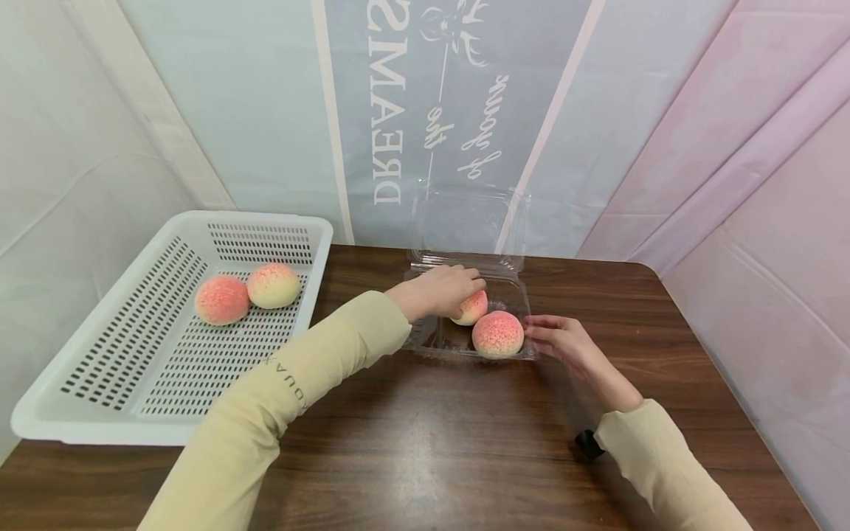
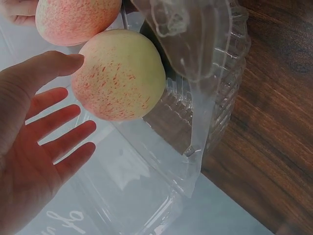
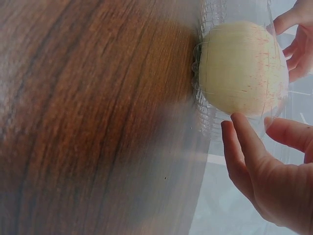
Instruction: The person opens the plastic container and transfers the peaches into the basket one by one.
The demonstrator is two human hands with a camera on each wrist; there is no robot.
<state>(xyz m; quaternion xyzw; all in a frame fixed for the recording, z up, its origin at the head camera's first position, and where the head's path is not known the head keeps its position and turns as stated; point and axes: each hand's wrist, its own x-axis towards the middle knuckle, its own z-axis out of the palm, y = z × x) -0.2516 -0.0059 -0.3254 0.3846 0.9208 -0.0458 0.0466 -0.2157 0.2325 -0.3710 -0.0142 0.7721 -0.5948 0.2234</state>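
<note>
In the head view, a clear plastic clamshell container (image 1: 425, 346) stands with its lid (image 1: 471, 221) raised. Two pink-and-yellow peaches are in it: a front one (image 1: 498, 335) on the right and one behind it to the left (image 1: 473, 308). My left hand (image 1: 441, 289) arches over the rear peach. From the left wrist, its thumb tip is right at that peach (image 2: 120, 76), while the other fingers (image 2: 73, 142) spread loosely beside it. My right hand (image 1: 564, 341) rests its nearly straight fingertips (image 3: 239, 122) against the container's right side, beside the front peach (image 3: 239, 68).
A white perforated basket (image 1: 166, 431) stands at the left of the brown wooden table (image 1: 425, 457), with two more peaches (image 1: 222, 300) inside. A printed cloth (image 1: 265, 110) hangs behind the table. Near the right sleeve is a small black object (image 1: 588, 445).
</note>
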